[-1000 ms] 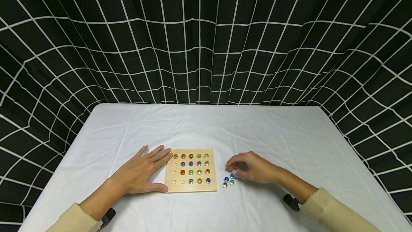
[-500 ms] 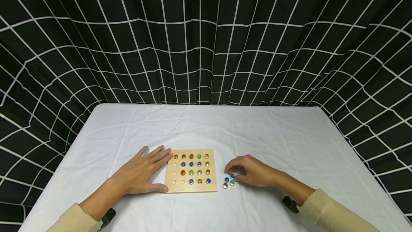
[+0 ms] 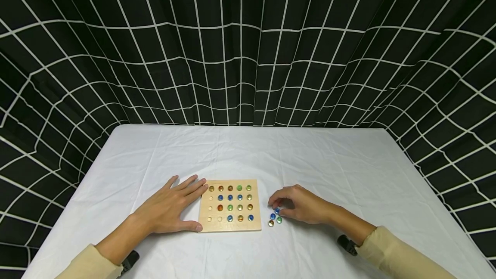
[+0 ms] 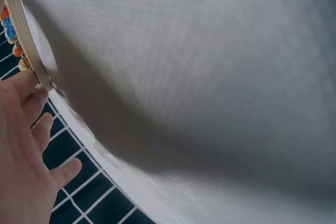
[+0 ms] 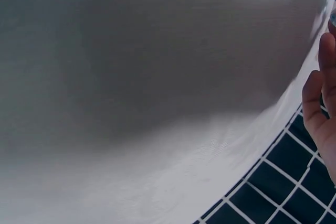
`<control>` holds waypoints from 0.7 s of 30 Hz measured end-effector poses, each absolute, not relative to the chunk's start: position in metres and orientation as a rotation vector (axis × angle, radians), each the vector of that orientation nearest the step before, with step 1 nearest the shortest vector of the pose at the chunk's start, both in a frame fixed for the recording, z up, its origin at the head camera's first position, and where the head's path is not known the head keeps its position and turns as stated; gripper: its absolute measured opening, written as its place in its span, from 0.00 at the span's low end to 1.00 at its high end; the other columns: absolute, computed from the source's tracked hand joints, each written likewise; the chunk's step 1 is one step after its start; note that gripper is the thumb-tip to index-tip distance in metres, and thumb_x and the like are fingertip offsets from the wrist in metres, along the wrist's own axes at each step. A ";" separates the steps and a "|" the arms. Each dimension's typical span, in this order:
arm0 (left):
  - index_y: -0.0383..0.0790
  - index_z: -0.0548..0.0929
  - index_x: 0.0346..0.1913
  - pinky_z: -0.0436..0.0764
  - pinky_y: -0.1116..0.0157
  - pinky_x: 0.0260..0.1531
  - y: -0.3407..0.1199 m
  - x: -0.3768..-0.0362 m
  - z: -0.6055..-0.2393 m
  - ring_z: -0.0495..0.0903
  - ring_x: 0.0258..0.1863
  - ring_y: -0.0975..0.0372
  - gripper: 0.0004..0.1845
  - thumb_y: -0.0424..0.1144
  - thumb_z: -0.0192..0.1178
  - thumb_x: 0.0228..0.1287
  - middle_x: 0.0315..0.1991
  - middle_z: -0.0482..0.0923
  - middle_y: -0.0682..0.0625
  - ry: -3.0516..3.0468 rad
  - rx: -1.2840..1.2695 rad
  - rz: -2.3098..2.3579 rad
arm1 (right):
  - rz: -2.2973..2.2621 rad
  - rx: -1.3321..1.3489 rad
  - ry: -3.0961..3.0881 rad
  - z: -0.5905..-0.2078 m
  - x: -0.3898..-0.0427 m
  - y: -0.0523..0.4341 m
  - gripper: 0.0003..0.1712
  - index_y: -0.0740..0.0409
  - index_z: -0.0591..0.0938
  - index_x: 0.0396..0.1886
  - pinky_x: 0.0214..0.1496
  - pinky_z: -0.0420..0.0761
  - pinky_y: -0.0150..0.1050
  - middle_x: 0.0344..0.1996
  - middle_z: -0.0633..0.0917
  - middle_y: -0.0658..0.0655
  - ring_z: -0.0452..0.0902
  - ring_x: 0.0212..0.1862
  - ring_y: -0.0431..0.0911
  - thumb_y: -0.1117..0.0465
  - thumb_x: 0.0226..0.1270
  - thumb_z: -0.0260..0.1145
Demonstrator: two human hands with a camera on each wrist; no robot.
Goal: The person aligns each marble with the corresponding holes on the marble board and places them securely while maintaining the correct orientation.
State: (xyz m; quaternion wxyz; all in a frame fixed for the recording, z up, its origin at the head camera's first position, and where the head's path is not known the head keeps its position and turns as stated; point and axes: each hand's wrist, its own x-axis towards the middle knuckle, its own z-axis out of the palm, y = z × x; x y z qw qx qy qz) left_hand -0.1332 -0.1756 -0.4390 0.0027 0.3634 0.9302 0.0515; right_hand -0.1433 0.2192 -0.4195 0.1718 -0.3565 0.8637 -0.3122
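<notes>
A light wooden board (image 3: 228,226) with rows of holes lies mid-table, most holes filled with coloured glass marbles. My left hand (image 3: 170,206) rests flat with spread fingers, fingertips and thumb at the board's left edge; the left wrist view shows its fingers (image 4: 35,103) beside the board's side (image 4: 26,30). Right of the board, my right hand (image 3: 304,206) pinches a blue marble (image 3: 277,211) between thumb and curled fingers. Close by on the cloth lie another blue marble (image 3: 273,216), a green one (image 3: 279,220) and a brown one (image 3: 271,223).
White cloth (image 3: 329,162) covers the table, slightly creased. Black curtains with a white grid (image 3: 248,55) stand behind it and at both sides. In the board's left part several holes (image 3: 210,208) show bare wood.
My right hand has come down and slightly left, its fingers closing on the blue marble and shifting it a little left. The left hand and the board stay put.
</notes>
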 end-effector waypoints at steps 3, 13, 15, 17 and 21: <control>0.47 0.64 0.76 0.55 0.38 0.69 -0.175 -0.133 -0.439 0.56 0.76 0.53 0.55 0.81 0.46 0.55 0.76 0.60 0.50 2.917 1.141 0.160 | -0.890 -1.038 2.462 -0.416 -0.144 0.215 0.16 0.55 0.85 0.48 0.51 0.81 0.35 0.40 0.86 0.44 0.80 0.43 0.36 0.70 0.61 0.72; 0.47 0.63 0.77 0.56 0.38 0.69 -0.175 -0.133 -0.440 0.56 0.76 0.53 0.55 0.82 0.47 0.54 0.76 0.60 0.50 2.924 1.150 0.162 | -0.960 -1.071 2.465 -0.406 -0.145 0.189 0.16 0.57 0.85 0.50 0.52 0.81 0.38 0.41 0.87 0.47 0.81 0.45 0.38 0.70 0.61 0.71; 0.47 0.63 0.77 0.55 0.38 0.70 -0.175 -0.133 -0.440 0.56 0.76 0.54 0.55 0.82 0.47 0.54 0.76 0.60 0.51 2.923 1.144 0.156 | -0.961 -1.085 2.458 -0.405 -0.146 0.181 0.17 0.57 0.85 0.51 0.52 0.81 0.38 0.41 0.87 0.47 0.80 0.45 0.37 0.70 0.62 0.71; 0.47 0.63 0.77 0.55 0.38 0.70 -0.175 -0.133 -0.440 0.56 0.76 0.54 0.56 0.82 0.46 0.54 0.76 0.59 0.51 2.923 1.139 0.152 | -0.963 -1.112 2.448 -0.404 -0.146 0.174 0.16 0.57 0.85 0.50 0.51 0.81 0.38 0.41 0.87 0.48 0.80 0.44 0.38 0.70 0.63 0.71; 0.48 0.62 0.77 0.55 0.39 0.70 -0.176 -0.133 -0.440 0.55 0.76 0.54 0.56 0.83 0.46 0.53 0.77 0.59 0.52 2.918 1.128 0.152 | -0.959 -1.130 2.427 -0.402 -0.146 0.160 0.16 0.57 0.85 0.51 0.51 0.80 0.35 0.42 0.87 0.48 0.80 0.44 0.39 0.68 0.63 0.71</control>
